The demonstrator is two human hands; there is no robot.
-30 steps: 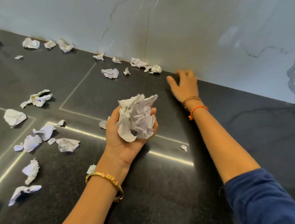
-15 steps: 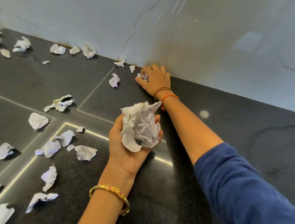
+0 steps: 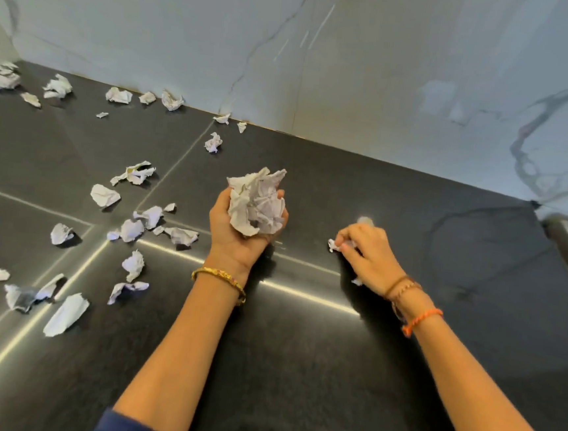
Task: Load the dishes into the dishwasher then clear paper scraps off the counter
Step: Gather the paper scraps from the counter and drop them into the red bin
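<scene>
Overhead, two hands: left hand (image 3: 240, 232) grips one paper wad (image 3: 257, 202); right hand (image 3: 368, 253) pinches one scrap (image 3: 334, 245) above the worktop (image 3: 296, 371).

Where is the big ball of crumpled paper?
In the head view, the big paper ball sits mid-frame, gripped by the left hand above the dark counter.

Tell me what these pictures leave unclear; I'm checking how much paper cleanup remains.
- Head view: the right hand is motion-blurred; it pinches small paper scraps, number unclear.
- A scrap shows only partly beside that wrist.
- The left hand covers the underside of the paper wad.
- The counter runs off the left and bottom edges, so further scraps may lie outside.
- The dishwasher is not in view.
</scene>
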